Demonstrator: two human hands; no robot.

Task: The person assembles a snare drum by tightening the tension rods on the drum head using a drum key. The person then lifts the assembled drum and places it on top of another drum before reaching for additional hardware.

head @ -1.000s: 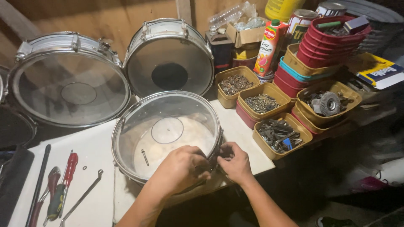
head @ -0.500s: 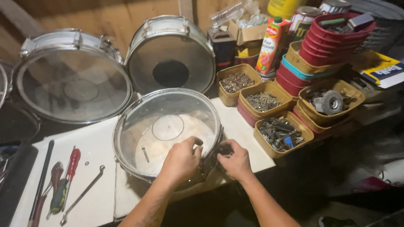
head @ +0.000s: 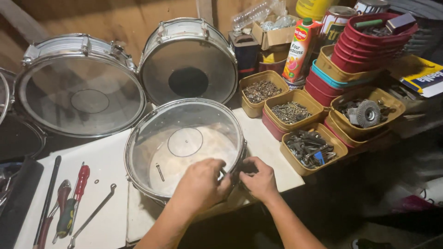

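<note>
I have both hands at the near rim of the drum [head: 184,143], which lies flat on the white bench [head: 106,161]. My left hand [head: 200,184] curls over the hoop, fingers bent; what they pinch I cannot tell. My right hand [head: 260,177] grips a small fitting [head: 241,167] on the shell's side, fingers closed around it. I judge this lug mid-work: a loose rod [head: 159,172] lies inside the drum, and a wrench [head: 92,214] and screwdriver [head: 74,203] sit unused.
</note>
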